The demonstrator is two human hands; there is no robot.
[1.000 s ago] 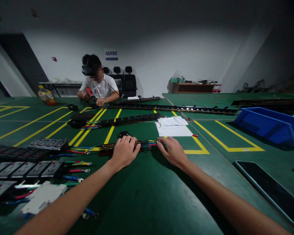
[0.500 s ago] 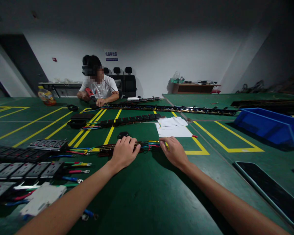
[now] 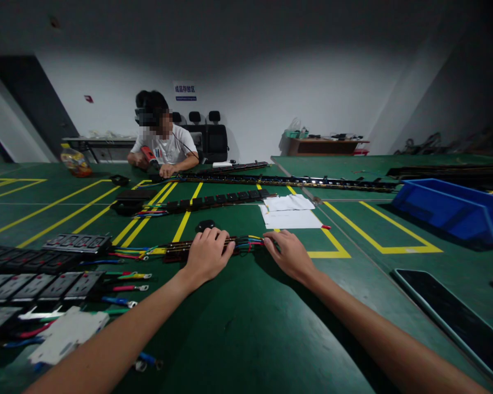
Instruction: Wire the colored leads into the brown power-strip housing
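Note:
A dark strip with brass-coloured metal bars [image 3: 176,251] lies crosswise on the table in front of me. My left hand [image 3: 208,254] is wrapped over its right part, fingertips on the far side and thumb along the near one. Colored wires [image 3: 248,241], blue, yellow, green and red, come out to the right of that hand. At their right ends is my right hand [image 3: 287,251], thumb and forefinger closed about the tips; the exact contact is hidden. Just beyond my left fingers sits a small black round object [image 3: 205,225].
Socket strips [image 3: 45,285] with lugged wires lie at left, beside a white plate [image 3: 69,335]. White papers [image 3: 291,214], a blue bin [image 3: 452,210] and a phone [image 3: 452,323] are to the right. Across the table a person [image 3: 164,145] holds a red power drill [image 3: 150,156] at a long strip [image 3: 287,180].
The view has shifted very slightly. Both hands stay at the strip and its wires; my right thumb and forefinger have moved a little left along the wire ends.

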